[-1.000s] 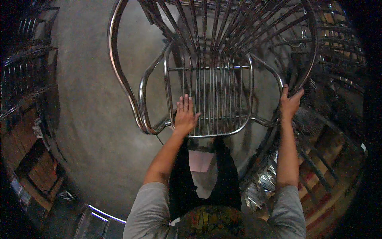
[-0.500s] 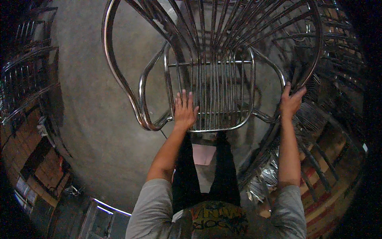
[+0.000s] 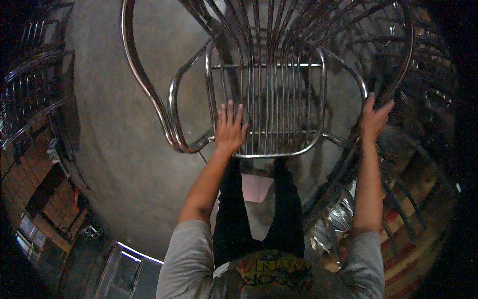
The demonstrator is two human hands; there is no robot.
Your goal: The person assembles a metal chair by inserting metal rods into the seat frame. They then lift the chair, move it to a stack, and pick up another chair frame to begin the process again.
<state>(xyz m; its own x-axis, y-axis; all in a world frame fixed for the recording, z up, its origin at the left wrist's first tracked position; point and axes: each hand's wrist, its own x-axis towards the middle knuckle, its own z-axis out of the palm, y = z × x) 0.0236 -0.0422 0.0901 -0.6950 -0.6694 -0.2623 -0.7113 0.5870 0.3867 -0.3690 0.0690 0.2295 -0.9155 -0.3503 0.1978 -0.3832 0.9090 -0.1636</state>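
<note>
A shiny tubular metal chair (image 3: 271,157) faces me, its seat made of long parallel rods. Thin bars fan out from behind the seat to form the back, and a thick curved tube (image 3: 144,82) sweeps round each side as an arm. My left hand (image 3: 230,132) lies flat on the front left of the seat, fingers stretched out over the rods and side tube. At the right arm's front bend, my right hand (image 3: 374,122) is wrapped over the tube, thumb side toward the seat; part of its grip is hidden.
More metal frames (image 3: 37,74) stand along the left, and others crowd the dark right side. Below them at the right lie shiny wrapped pieces (image 3: 341,214) and wooden slats (image 3: 408,249). A pinkish flat piece (image 3: 256,188) is on the concrete floor (image 3: 134,189) between my legs.
The chair sits slightly higher in view, its right side farther right. My hands have shifted with it, the right one outward, both staying on the same parts.
</note>
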